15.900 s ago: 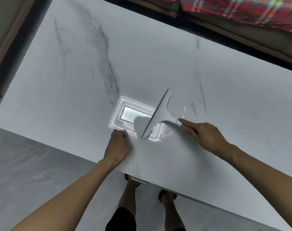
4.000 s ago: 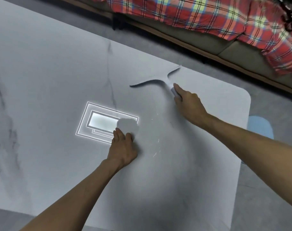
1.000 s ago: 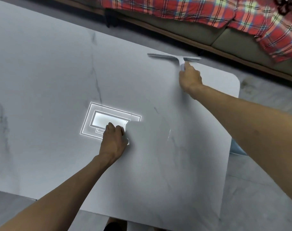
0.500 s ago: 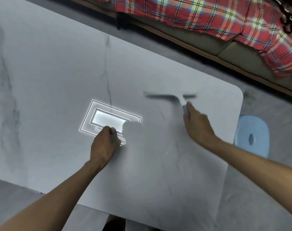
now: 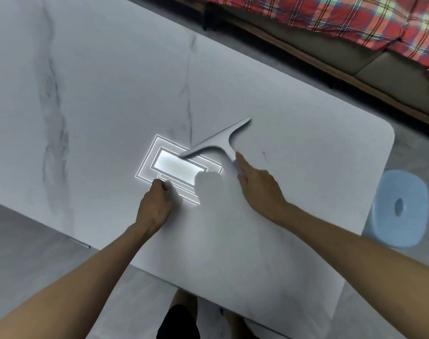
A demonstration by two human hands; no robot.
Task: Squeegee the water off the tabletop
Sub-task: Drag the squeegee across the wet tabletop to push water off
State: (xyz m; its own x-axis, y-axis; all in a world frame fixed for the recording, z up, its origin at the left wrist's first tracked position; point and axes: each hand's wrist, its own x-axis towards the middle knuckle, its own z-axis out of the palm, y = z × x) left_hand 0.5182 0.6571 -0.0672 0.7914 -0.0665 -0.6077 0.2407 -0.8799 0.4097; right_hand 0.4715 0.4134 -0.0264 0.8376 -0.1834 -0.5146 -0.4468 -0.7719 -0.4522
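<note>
A grey T-shaped squeegee [image 5: 219, 140] lies blade-down on the white marble tabletop [image 5: 110, 81], its blade running diagonally from lower left to upper right. My right hand [image 5: 258, 185] grips its short handle, index finger stretched along it. My left hand [image 5: 156, 204] rests on the tabletop with its fingers curled and holds nothing. It sits at the near edge of a bright rectangular reflection of a ceiling light [image 5: 176, 167]. No water shows clearly on the surface.
A light blue plastic stool [image 5: 399, 209] stands on the floor past the table's right edge. A sofa with a red plaid blanket [image 5: 331, 18] runs along the far side. My legs [image 5: 179, 321] are under the near edge.
My right hand has pulled the squeegee back from the far edge toward me and to the left, turning the blade diagonal. My left hand has stayed by the light reflection.
</note>
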